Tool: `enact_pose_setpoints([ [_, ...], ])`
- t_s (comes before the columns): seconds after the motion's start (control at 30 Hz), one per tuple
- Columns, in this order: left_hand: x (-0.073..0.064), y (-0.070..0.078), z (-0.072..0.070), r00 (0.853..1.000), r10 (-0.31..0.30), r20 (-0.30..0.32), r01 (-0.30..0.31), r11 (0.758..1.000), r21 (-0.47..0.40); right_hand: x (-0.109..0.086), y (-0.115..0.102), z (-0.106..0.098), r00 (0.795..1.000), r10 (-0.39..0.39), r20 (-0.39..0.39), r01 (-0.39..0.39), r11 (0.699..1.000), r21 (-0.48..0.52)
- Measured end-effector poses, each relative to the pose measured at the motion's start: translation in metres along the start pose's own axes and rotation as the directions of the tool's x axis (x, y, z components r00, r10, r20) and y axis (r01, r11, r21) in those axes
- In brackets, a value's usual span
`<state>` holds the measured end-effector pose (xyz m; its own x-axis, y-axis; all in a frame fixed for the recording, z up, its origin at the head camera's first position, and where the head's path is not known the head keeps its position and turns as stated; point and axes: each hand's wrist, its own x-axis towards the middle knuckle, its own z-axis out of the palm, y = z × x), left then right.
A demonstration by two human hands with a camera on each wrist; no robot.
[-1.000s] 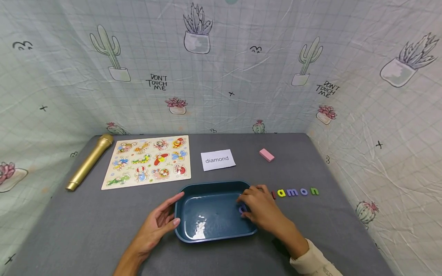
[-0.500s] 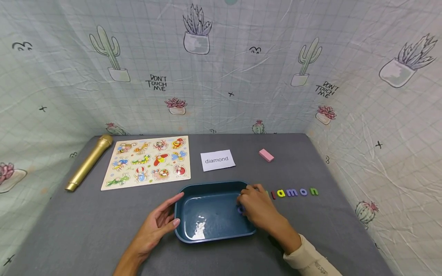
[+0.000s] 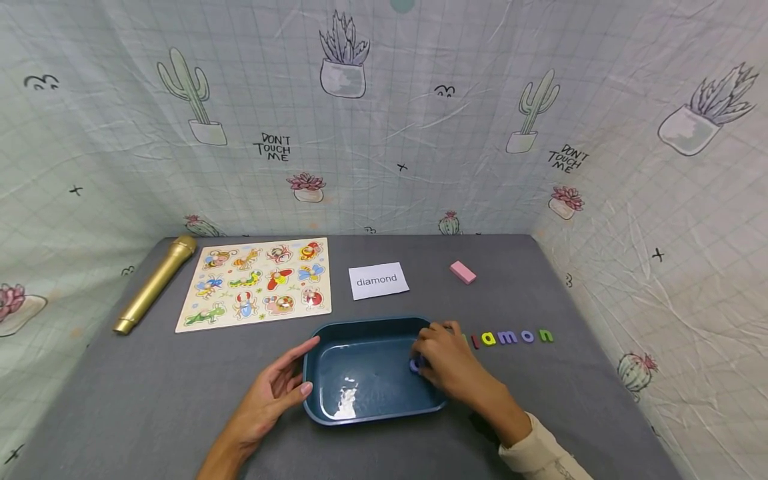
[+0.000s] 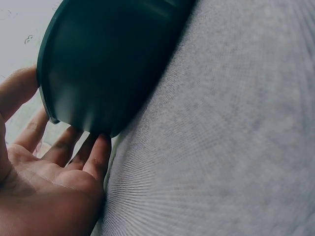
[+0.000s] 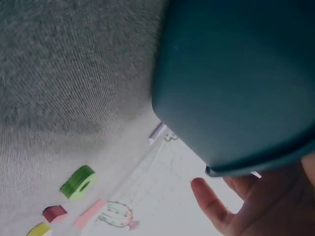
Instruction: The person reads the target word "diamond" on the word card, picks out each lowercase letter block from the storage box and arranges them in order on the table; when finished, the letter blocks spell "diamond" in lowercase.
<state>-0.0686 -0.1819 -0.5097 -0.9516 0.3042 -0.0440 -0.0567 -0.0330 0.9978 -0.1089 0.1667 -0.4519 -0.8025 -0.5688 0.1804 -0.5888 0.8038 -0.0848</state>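
My left hand (image 3: 273,390) lay open, fingers straight against the dark blue plastic tray (image 3: 336,417) to steady it on the grey desk (image 3: 150,387). My right hand (image 3: 447,363) pinched a small purple foam letter (image 3: 414,365) inside the tray's right end.

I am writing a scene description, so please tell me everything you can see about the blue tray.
The blue tray is a dark teal, shallow rectangle with rounded corners and a raised rim. It looks like glossy plastic, with light glinting on its floor. It sits flat on the grey table. The left hand touches its left wall with relaxed fingers. The right hand reaches over its right rim, fingers at a small purple letter inside.
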Motion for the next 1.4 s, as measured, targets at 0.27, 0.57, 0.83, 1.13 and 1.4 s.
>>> enact_pose_setpoints([
  [0.27,0.0,0.0,0.0,1.0,0.011,0.01,-0.011,1.0,0.002,-0.008,0.009,-0.016,0.997,0.007,-0.075,0.0,0.996,0.092],
  [0.57,-0.001,-0.001,0.0,0.999,0.028,0.028,-0.028,1.0,0.003,-0.016,0.022,-0.034,0.984,0.015,-0.177,0.005,0.994,0.111],
  [0.83,-0.001,0.0,0.0,1.0,0.02,0.02,-0.02,1.0,0.007,-0.024,0.041,-0.047,0.969,0.044,-0.244,-0.022,0.996,0.09],
  [1.13,-0.001,0.0,0.002,1.0,0.001,0.004,-0.001,1.0,0.02,-0.042,0.073,-0.058,0.96,0.135,-0.246,-0.122,0.99,0.068],
  [1.4,-0.001,0.0,0.001,1.0,0.017,0.012,-0.017,1.0,0.016,-0.062,0.109,-0.06,0.95,0.199,-0.242,-0.187,0.98,0.069],
])
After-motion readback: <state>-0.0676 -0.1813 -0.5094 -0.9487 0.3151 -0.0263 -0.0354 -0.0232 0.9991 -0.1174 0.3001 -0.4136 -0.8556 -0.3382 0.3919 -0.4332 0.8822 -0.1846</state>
